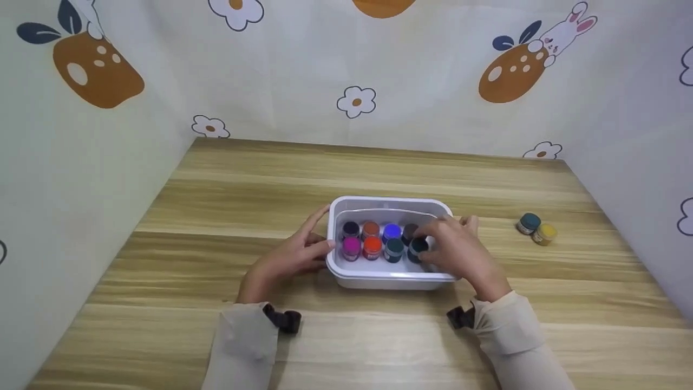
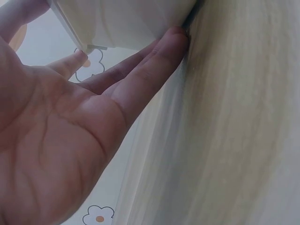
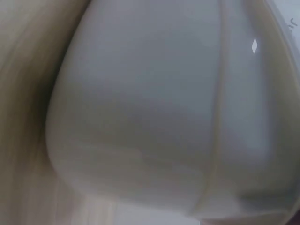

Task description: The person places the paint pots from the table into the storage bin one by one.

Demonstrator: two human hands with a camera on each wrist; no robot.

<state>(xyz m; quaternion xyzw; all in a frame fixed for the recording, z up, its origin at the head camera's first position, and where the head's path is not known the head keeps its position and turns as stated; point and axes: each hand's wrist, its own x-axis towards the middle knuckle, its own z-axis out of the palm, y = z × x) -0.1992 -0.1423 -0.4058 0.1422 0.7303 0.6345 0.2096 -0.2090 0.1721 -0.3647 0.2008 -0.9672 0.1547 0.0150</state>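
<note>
A white plastic box (image 1: 390, 275) stands on the table, holding several small paint jars in two rows. Among them are a magenta jar (image 1: 351, 248), an orange-red jar (image 1: 372, 247) and a blue-violet jar (image 1: 391, 233). My right hand (image 1: 457, 246) reaches over the box's right rim and pinches a dark jar (image 1: 417, 249) at the right end of the front row. Against the box's left side rests my left hand (image 1: 295, 252), its fingers fairly straight, as the left wrist view shows. The box wall fills the right wrist view, where the right hand's fingers are hidden.
To the right of the box, a teal-lidded jar (image 1: 528, 223) and a yellow-lidded jar (image 1: 544, 234) stand side by side on the wooden table (image 1: 260, 179). A patterned cloth (image 1: 303, 70) encloses the back and both sides.
</note>
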